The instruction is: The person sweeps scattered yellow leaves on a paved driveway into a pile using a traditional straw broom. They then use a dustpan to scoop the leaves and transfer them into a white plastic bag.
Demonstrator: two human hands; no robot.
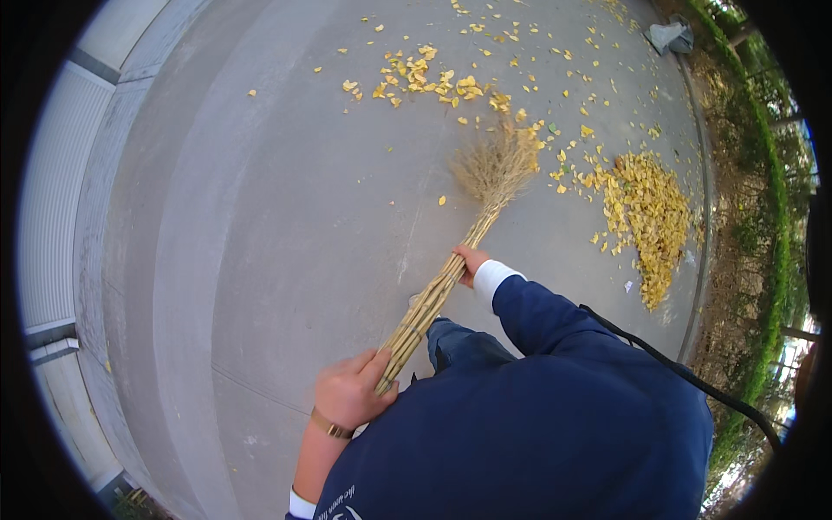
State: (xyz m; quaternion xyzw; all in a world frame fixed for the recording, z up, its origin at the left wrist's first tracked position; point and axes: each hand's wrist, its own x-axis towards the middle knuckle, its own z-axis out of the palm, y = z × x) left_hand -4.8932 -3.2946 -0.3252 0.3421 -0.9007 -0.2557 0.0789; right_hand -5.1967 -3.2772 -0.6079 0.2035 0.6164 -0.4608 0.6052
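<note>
A long broom (425, 308) of bundled thin canes slants across the middle, its bushy twig head (499, 165) out on the grey pavement. Near the top end of the handle, my left hand (354, 386) is wrapped round the canes, with a watch on the wrist. Further down, my right hand (471, 263) closes round the bundle below the twigs. Against the far edge of the broom head lie scattered yellow leaves (505, 102); the twigs look slightly blurred.
To the right a heap of yellow leaves (648, 212) lies beside the kerb (704, 173). Beyond it runs a strip of soil and green hedge (774, 251). A grey bag-like thing (669, 36) rests at the far right. Along the left stands a pale ribbed wall (61, 191). A black cord (685, 373) hangs by my right arm.
</note>
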